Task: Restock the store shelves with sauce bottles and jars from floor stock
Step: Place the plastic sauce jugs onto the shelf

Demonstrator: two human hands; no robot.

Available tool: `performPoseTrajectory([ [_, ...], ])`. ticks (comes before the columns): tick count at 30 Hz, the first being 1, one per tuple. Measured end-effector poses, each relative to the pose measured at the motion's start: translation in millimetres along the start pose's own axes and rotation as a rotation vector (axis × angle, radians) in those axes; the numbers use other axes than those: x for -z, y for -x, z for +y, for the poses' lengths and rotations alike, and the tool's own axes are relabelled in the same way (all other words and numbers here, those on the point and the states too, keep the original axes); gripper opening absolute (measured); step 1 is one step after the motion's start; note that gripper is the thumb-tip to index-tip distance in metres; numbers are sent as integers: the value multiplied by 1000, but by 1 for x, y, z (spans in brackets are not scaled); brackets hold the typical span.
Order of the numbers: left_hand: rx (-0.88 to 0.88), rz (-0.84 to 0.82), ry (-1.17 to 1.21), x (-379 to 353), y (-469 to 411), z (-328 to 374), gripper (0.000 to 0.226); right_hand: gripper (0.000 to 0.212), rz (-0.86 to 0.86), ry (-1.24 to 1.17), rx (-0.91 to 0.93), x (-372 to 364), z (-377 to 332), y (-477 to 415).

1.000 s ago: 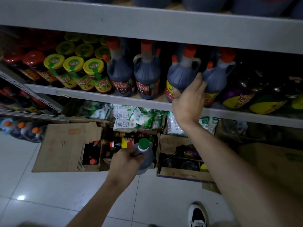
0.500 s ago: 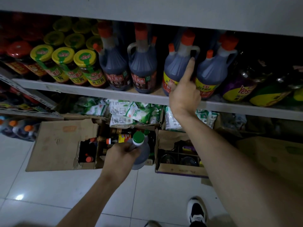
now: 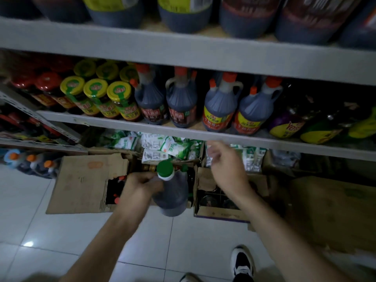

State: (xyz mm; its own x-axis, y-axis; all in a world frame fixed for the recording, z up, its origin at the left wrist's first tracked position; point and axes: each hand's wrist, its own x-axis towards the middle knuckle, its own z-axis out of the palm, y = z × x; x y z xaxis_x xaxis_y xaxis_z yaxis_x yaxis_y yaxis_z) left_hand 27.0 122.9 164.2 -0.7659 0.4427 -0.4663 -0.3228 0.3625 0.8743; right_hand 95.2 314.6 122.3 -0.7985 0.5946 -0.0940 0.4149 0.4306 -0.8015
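My left hand [image 3: 140,187] grips the neck of a dark sauce bottle with a green cap [image 3: 172,192], held upright above the floor boxes. Blurred by motion, my right hand [image 3: 225,161] hangs empty just below the shelf edge [image 3: 183,132], its fingers loosely curled. On that shelf stand several orange-capped dark sauce jugs [image 3: 220,106] and, to their left, yellow-lidded jars [image 3: 120,98] and red-lidded jars [image 3: 48,86].
Open cardboard boxes [image 3: 81,184] [image 3: 221,212] holding bottles sit on the white tile floor under the shelf. Green-and-white packets [image 3: 162,147] fill the lowest level. A closed carton [image 3: 333,210] stands at right. Orange-capped bottles [image 3: 30,163] stand on the floor at left. My shoe [image 3: 242,263] is below.
My right hand has come off the jugs on the shelf and dropped below the shelf edge. My left hand has raised the green-capped bottle slightly. The view has tilted up.
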Motion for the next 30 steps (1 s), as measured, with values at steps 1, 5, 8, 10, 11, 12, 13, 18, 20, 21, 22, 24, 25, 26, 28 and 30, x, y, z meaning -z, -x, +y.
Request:
performPoseTrajectory([
  [1, -17, -30, 13, 7, 10, 20, 21, 56, -209, -142, -55, 9, -10, 14],
  [5, -95, -233, -130, 26, 54, 113, 33, 80, -764, -432, -149, 59, -59, 51],
  [8, -165, -285, -174, 18, 94, 186, 19, 94, -747, -485, -136, 97, -109, 73],
  [10, -217, -246, -121, 11, 122, 233, 18, 89, -655, -533, -130, 126, -150, 89],
  [11, -250, -230, -105, 10, 136, 255, 16, 82, -594, -541, -124, 142, -171, 97],
  [12, -279, -224, -102, 10, 151, 277, 12, 76, -539, -546, -106, 160, -191, 105],
  [13, -309, -221, -98, 12, 167, 299, 14, 74, -489, -554, -71, 178, -211, 113],
  [18, -481, -169, -30, 8, 249, 388, 34, 81, -164, -585, 100, 254, -296, 154],
  [20, -547, -83, -16, 6, 280, 413, 41, 79, -59, -527, 142, 283, -323, 169],
  [21, -584, -32, -14, 6, 293, 422, 46, 77, -20, -497, 138, 296, -334, 175],
  [22, -609, -8, -24, 4, 307, 429, 51, 77, 31, -433, 130, 308, -344, 183],
  [24, -647, -60, -86, -16, 332, 445, 63, 80, 216, -229, 132, 325, -359, 199],
  [25, -664, -66, -135, -34, 342, 451, 64, 81, 312, -133, 141, 331, -366, 206],
  [26, -678, -11, -181, -54, 350, 457, 60, 78, 395, -53, 147, 336, -373, 213],
  [28, -716, 232, -236, -93, 360, 471, 43, 67, 511, 45, 120, 347, -386, 225],
  [30, -779, 440, -251, -116, 367, 487, 32, 58, 559, 57, 98, 362, -392, 236],
])
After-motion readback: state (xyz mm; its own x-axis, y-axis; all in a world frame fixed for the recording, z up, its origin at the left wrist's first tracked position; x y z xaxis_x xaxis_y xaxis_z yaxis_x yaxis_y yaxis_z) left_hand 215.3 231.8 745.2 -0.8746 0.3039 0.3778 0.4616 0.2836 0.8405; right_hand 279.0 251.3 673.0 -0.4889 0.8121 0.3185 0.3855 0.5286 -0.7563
